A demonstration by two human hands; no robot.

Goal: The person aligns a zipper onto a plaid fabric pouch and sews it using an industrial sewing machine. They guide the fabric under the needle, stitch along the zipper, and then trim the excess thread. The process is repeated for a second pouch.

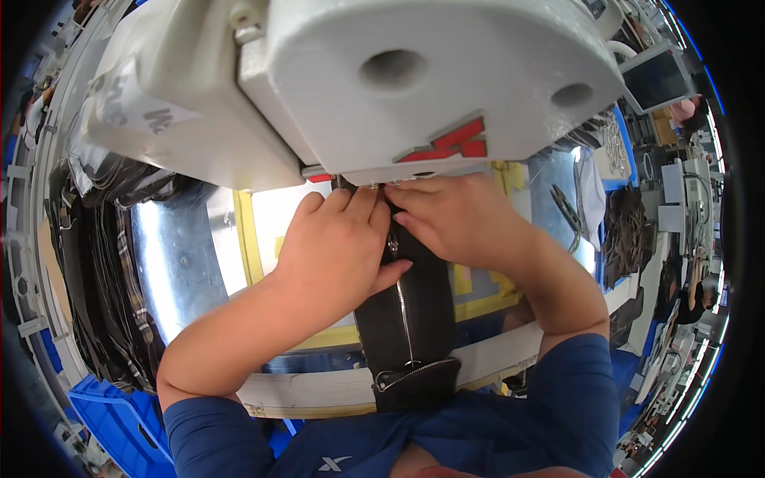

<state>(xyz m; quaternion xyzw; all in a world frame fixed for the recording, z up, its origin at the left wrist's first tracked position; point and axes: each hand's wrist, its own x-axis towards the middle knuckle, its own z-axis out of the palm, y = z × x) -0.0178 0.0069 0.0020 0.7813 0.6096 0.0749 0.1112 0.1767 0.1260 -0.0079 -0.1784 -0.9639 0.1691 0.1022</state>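
A long black fabric piece with a metal zipper (405, 315) runs from under the white sewing machine head (335, 88) toward my body. My left hand (339, 239) presses on its left side, fingers bent and close together near the machine, thumb stretched across the zipper. On the other side, my right hand (458, 215) has thumb and forefinger closed on the fabric just below the machine head. A zipper pull (393, 243) shows between the hands. The fabric's near end, with a curved zipper edge (414, 373), hangs over the table edge. The machine head hides the needle area.
Stacked dark garment pieces (111, 279) lie at the left, above a blue crate (123, 422). Yellow tape (249, 239) marks the work surface. Scissors (567, 211) lie at the right, near dark fabric pieces (625, 235) and a blue tray (625, 147).
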